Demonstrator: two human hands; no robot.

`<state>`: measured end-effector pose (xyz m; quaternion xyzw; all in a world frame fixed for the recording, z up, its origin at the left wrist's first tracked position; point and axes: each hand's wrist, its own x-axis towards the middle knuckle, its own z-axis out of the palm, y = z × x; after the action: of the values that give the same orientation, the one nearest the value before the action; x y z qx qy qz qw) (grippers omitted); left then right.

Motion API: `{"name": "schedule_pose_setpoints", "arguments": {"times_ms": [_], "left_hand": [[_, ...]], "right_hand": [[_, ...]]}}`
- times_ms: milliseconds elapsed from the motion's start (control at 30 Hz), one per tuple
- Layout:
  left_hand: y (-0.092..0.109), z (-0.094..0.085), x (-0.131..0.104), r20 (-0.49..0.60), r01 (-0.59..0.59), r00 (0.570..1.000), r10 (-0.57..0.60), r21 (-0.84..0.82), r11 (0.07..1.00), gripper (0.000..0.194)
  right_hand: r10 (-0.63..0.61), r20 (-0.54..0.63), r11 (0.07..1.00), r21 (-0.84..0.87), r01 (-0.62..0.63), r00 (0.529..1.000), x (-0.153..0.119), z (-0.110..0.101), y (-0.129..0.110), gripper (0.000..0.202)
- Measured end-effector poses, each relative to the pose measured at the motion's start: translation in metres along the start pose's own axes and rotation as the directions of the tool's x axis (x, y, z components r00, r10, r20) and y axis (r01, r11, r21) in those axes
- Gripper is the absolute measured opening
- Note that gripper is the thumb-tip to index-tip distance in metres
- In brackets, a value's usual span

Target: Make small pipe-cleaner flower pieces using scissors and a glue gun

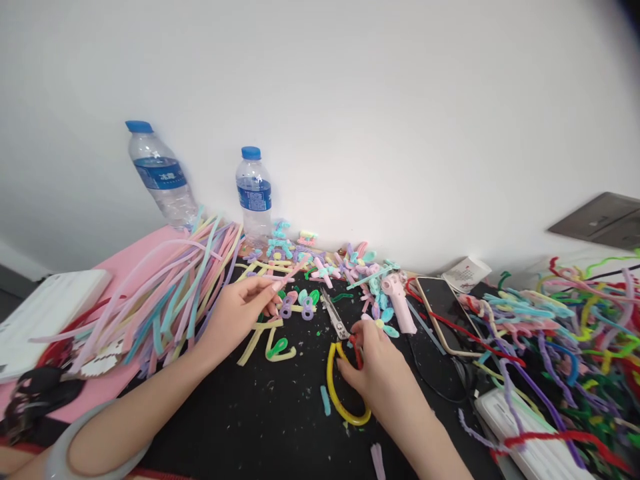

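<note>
My left hand [253, 301] pinches a pink pipe cleaner [296, 268] that points up and to the right. On the black table surface [240, 420], my right hand [373, 353] has its fingers around the red handle of a pair of pliers [336, 320]; the yellow handle [331, 387] curves out to the left. The jaws point away from me. Between the hands lie purple looped pieces [307, 308] and a green loop on a yellow stem [280, 348]. A short blue piece [325, 400] lies left of the yellow handle.
Pastel pipe cleaners [175, 293] pile up at left on a pink sheet [133, 257]. Two water bottles [256, 200] stand by the wall. Small twisted shapes [350, 267], a phone [447, 313], a white box [530, 433] and a colourful tangle [590, 347] fill the right.
</note>
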<state>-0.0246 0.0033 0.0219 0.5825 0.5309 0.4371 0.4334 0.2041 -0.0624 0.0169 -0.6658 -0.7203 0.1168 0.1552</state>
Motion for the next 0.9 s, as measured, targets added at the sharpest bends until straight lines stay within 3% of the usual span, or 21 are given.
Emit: {"name": "schedule_pose_setpoints", "arguments": {"times_ms": [133, 300, 500, 600, 733, 800, 900], "left_hand": [[-0.004, -0.002, 0.001, -0.099, -0.002, 0.995, -0.009, -0.111, 0.994, 0.026], [-0.008, -0.002, 0.003, -0.171, -0.048, 0.985, 0.023, -0.142, 0.989, 0.025], [-0.008, -0.004, 0.006, -0.227, -0.058, 0.974, 0.008, -0.212, 0.976, 0.021], [-0.008, -0.003, 0.004, -0.204, -0.059, 0.979, 0.022, -0.176, 0.983, 0.024], [-0.009, 0.0, 0.0, -0.162, -0.06, 0.986, 0.039, -0.127, 0.99, 0.026], [-0.008, 0.001, -0.001, -0.155, -0.052, 0.987, 0.031, -0.134, 0.99, 0.025], [-0.004, 0.002, -0.005, -0.116, -0.044, 0.993, 0.026, -0.157, 0.987, 0.023]], "right_hand": [[0.054, 0.087, 0.991, -0.125, -0.043, 0.995, -0.007, 0.003, 0.002, 0.03], [0.173, 0.205, 0.976, -0.165, -0.14, 0.963, -0.007, -0.001, -0.005, 0.006], [0.214, 0.171, 0.963, -0.202, -0.178, 0.962, -0.009, 0.0, -0.005, 0.036], [0.224, 0.168, 0.973, -0.094, -0.21, 0.96, -0.007, -0.006, 0.005, 0.042], [0.15, 0.07, 0.964, 0.212, -0.162, 0.986, -0.001, -0.016, 0.02, 0.047], [0.136, -0.004, 0.93, 0.346, -0.127, 0.991, 0.001, -0.018, 0.023, 0.042], [0.145, -0.031, 0.924, 0.361, -0.124, 0.989, 0.001, -0.019, 0.017, 0.02]]}}
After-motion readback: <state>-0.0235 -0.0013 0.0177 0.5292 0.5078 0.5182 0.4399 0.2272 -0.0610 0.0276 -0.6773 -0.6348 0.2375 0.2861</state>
